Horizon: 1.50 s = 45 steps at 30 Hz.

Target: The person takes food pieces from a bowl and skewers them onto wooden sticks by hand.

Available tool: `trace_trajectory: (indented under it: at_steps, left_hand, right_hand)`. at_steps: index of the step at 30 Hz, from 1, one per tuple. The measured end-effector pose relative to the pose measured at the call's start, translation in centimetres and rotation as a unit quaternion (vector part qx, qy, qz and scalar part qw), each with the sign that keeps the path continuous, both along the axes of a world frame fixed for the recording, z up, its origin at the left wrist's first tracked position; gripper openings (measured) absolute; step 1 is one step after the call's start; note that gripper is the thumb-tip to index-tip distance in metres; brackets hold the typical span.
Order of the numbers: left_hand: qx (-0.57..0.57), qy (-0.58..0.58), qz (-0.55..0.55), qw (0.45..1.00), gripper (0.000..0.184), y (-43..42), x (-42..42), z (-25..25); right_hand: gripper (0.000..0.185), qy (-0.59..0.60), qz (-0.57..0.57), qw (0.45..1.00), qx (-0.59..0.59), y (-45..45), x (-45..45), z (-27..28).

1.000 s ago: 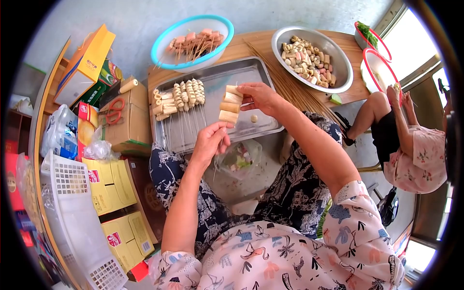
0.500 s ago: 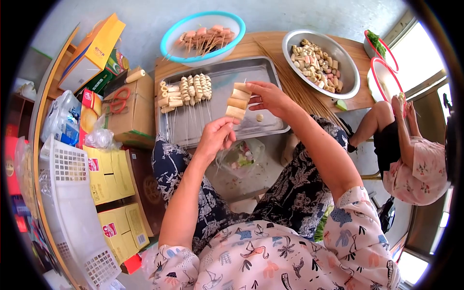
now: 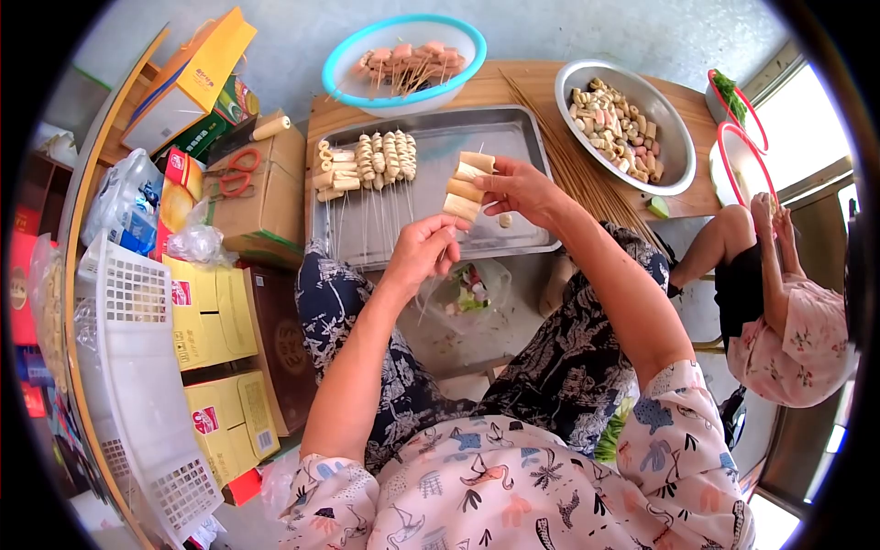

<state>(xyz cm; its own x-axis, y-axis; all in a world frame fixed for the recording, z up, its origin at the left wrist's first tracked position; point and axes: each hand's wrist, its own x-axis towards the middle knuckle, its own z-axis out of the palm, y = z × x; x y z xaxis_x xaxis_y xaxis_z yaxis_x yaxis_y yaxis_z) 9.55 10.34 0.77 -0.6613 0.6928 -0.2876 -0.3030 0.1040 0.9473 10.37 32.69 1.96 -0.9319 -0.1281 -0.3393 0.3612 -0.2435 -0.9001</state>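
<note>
A skewer with several pale rolled pieces (image 3: 465,203) is held upright, slightly tilted, over the front of the metal tray (image 3: 458,127). My left hand (image 3: 423,249) pinches the skewer just below the lowest roll. The fingers of my right hand (image 3: 518,190) close on the rolls from the right side. Finished skewers (image 3: 387,158) with coiled pieces lie side by side in the tray's left part, beside skewers of plain rolls (image 3: 337,170). One small loose piece (image 3: 505,220) sits in the tray, below my right hand.
Behind are a blue-rimmed basin (image 3: 475,46) of pink skewers and a steel bowl (image 3: 683,137) of rolled pieces. Bare sticks (image 3: 573,170) lie between tray and bowl. Scissors (image 3: 240,172) rest on a carton at left. Another person (image 3: 793,330) sits at right. A plastic bag (image 3: 490,316) is below the tray.
The view has shifted, so the scene appears further right. My right fingers have moved down from the top roll to the middle rolls. My left hand still holds the skewer below.
</note>
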Motion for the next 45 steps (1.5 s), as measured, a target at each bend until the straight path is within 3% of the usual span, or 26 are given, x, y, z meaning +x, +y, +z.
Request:
trace_trajectory:
  at_steps: [5,9,21,32,35,45]
  left_hand:
    - [-0.003,0.002,0.004,1.0,0.023,0.0,-0.1,-0.2]
    - [-0.009,-0.013,-0.003,1.0,0.024,0.1,-0.1,-0.1]
    - [-0.051,-0.021,-0.033,0.998,0.025,-0.3,0.0,-0.3]
    - [-0.065,0.0,-0.003,0.998,0.024,-1.5,0.0,-1.2]
    - [-0.058,0.002,0.004,0.998,0.024,-1.7,0.0,-1.1]
    - [-0.018,0.015,0.065,0.998,0.023,-1.8,-0.3,-2.1]
  right_hand:
    - [0.052,0.012,0.017,1.0,0.019,-0.3,0.1,0.0]
    - [0.052,0.019,0.009,1.0,0.014,-0.3,0.1,-0.3]
    - [0.042,0.0,-0.085,0.994,0.065,1.2,-0.1,-0.6]
    - [0.049,0.032,-0.016,0.998,0.059,0.5,-0.5,-0.6]
    - [0.045,0.018,-0.068,0.997,0.041,0.4,-0.2,-0.1]
    - [0.038,-0.007,-0.056,0.998,0.032,1.4,1.6,0.4]
